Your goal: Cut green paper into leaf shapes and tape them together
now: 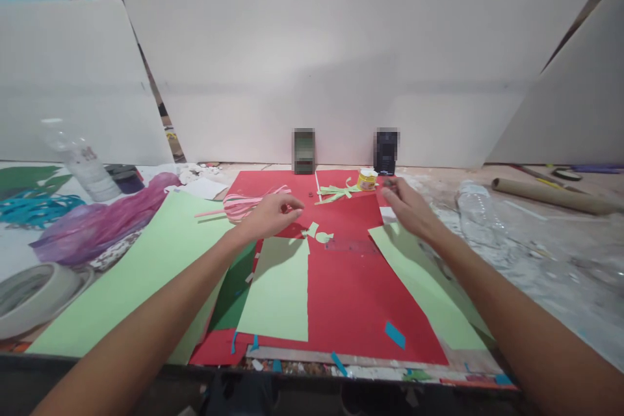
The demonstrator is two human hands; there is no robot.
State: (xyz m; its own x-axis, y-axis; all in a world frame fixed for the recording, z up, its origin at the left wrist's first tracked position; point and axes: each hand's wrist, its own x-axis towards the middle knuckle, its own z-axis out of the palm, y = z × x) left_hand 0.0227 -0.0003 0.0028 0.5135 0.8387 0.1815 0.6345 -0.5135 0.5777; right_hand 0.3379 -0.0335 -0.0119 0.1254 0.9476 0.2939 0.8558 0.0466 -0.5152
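My left hand (271, 214) hovers over the red paper sheet (351, 299), its fingers curled loosely with the tips pinched near a bundle of pink paper strips (244, 205). My right hand (409, 208) reaches toward a small yellow jar (366, 179) at the far edge of the red sheet; its fingertips seem closed on a small dark thing I cannot make out. Light green cut strips (336, 192) lie beside the jar. A light green paper piece (280, 289) lies on the red sheet between my arms, with small green scraps (316, 233) above it.
Large light green sheets lie at left (136, 273) and right (429, 286). A tape roll (34, 296), purple tissue (97, 224) and a plastic bottle (85, 166) are at left. A clear bottle (475, 211) and cardboard tube (546, 195) are at right. White boards (341, 71) wall the back.
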